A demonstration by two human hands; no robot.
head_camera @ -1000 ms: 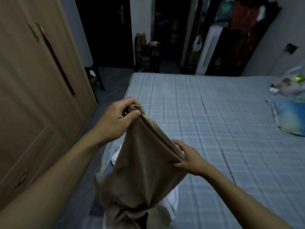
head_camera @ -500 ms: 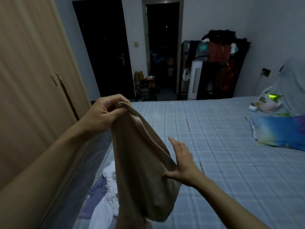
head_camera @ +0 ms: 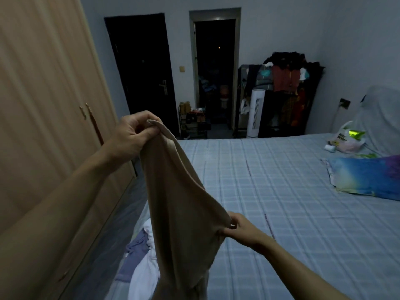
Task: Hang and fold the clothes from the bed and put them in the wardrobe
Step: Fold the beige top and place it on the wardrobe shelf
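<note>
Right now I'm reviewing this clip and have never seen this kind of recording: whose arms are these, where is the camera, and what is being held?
No machine here: a person wears one wide-angle camera on the head, looking forward and down, so the arms are their own. The left hand pinches the top edge of a beige garment, raised; the right hand pinches the same edge lower down, so the cloth hangs between them. Below it, white and purple clothes lie on the checked bed. A colourful pillow and a plastic bag lie at the bed's far right. The wooden wardrobe stands at left, doors closed.
</note>
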